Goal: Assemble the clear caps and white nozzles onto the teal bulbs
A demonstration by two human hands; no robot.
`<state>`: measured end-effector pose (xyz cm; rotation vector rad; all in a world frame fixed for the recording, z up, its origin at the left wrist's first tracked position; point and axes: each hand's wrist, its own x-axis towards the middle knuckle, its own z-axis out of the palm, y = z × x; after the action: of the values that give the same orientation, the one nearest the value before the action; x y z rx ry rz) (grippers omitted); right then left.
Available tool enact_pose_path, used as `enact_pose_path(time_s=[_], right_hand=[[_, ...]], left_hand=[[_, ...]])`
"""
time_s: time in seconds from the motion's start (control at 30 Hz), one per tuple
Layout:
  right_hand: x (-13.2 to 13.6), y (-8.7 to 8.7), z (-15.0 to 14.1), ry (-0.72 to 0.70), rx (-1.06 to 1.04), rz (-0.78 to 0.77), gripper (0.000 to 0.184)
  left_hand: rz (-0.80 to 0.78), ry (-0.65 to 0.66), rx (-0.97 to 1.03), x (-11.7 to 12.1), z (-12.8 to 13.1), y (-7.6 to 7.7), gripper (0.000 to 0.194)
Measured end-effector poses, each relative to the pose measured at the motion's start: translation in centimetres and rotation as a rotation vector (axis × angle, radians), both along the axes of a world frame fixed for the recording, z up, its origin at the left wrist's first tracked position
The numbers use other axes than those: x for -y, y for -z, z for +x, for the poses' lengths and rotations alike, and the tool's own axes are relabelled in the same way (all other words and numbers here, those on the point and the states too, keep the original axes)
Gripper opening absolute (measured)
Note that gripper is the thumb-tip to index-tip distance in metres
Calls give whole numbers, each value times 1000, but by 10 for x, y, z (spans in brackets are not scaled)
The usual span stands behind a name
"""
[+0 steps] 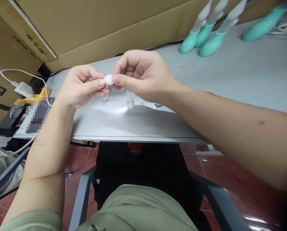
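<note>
Between my two hands, above the table, is a small white translucent plastic piece [108,79]. My left hand [84,81] pinches its left end between thumb and fingers. The thumb and forefinger of my right hand [142,70] close on its right end. Beneath them on the table lie small clear plastic parts [130,99], one of them cup-shaped. A bit of turquoise shows behind my left fingertips, mostly hidden.
Several turquoise bulbs with clear necks and white tips [212,43] stand at the back right. Cardboard [110,25] walls the grey table's [241,77] rear. A white charger [23,89], its cable and a yellow object [33,98] sit left.
</note>
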<state>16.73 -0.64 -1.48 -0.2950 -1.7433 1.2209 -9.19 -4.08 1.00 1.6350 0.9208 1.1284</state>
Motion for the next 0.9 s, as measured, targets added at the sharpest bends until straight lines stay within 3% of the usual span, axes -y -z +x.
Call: enact_pose_path(time_s=[0.2,0.3,0.5,0.9], right_hand=[[2,0,-2,39,94,-5,11],[5,0,-3,30,99,1,8],[5,3,-3,13,65,-37,10],[4,7,-6,-45,36,-35,19]], left_hand=[[-33,-7,-38,0,-1,-2,27],[-31,-6,-37,0,-1,-2,29],[-24,-6,-28,0,1,-1,29],[13,6,-52,-3,-5,5,49]])
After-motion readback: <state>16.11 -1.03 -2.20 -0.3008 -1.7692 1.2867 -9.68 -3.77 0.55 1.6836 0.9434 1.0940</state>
